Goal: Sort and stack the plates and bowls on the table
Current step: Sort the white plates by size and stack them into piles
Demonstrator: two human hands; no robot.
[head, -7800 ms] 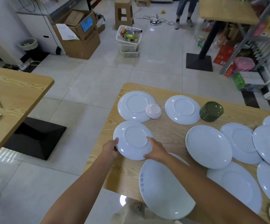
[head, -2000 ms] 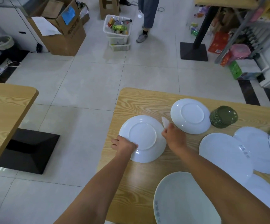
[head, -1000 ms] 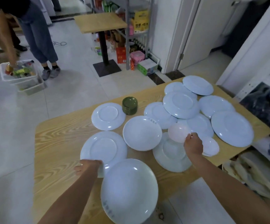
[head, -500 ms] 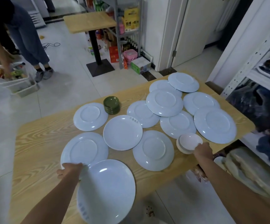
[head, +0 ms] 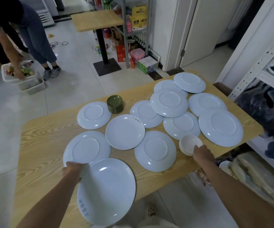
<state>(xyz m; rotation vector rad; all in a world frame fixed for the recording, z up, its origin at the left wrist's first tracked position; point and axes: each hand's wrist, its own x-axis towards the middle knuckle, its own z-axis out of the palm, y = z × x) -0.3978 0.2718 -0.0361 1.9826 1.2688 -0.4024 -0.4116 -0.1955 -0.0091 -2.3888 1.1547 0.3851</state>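
Several white plates lie upside down across the wooden table (head: pixel 39 140), some overlapping. My left hand (head: pixel 73 169) grips the near rim of an upside-down plate (head: pixel 87 147) at the front left. A large face-up plate (head: pixel 106 191) overhangs the near edge beside that hand. A second face-up plate (head: pixel 125 131) sits mid-table. My right hand (head: pixel 202 153) holds the rim of the top small white bowl (head: pixel 190 143), which rests on a short stack of like bowls at the front right. A stack of green saucers (head: pixel 114 104) stands at the back.
A person (head: pixel 34 35) bends over a white basket (head: pixel 23 78) on the floor at the left. A small table (head: pixel 96 19) and cluttered shelves stand behind. A white metal rack (head: pixel 264 63) runs close along the table's right end.
My right hand carried the small white bowl from the left end to the front right and set it on the bowl stack. My left hand stays on the plate's rim.
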